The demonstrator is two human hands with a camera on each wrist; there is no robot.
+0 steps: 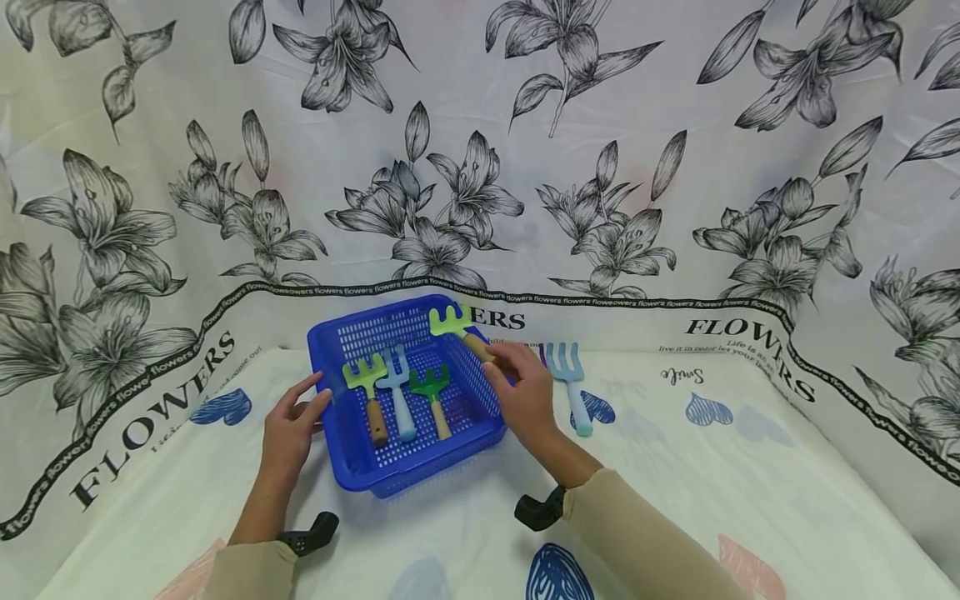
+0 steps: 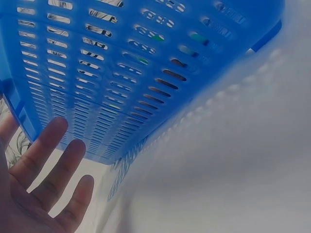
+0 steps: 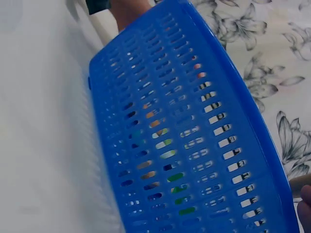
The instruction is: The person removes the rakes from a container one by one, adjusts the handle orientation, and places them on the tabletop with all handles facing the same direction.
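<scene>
My left hand (image 1: 288,425) pinches the left rim of a blue plastic basket (image 1: 352,482), its other fingers spread beside the wall in the left wrist view. My right hand (image 1: 525,392) grips the wooden handle of a yellow-green toy hand rake (image 1: 450,323), tines pointing left over the basket's far right part. Inside the basket lie a lime-green rake (image 1: 366,377) with a brown handle, a light blue rake (image 1: 403,408) and a dark green rake (image 1: 431,385) with a pale handle. In the right wrist view, the slotted basket wall hides most of its contents.
Another light blue rake (image 1: 574,392) lies on the white cloth just right of my right hand. A purple piece (image 1: 543,355) shows beside it, mostly hidden. A flower-printed curtain (image 1: 480,208) rises behind the basket. The cloth (image 1: 660,500) bears printed hearts.
</scene>
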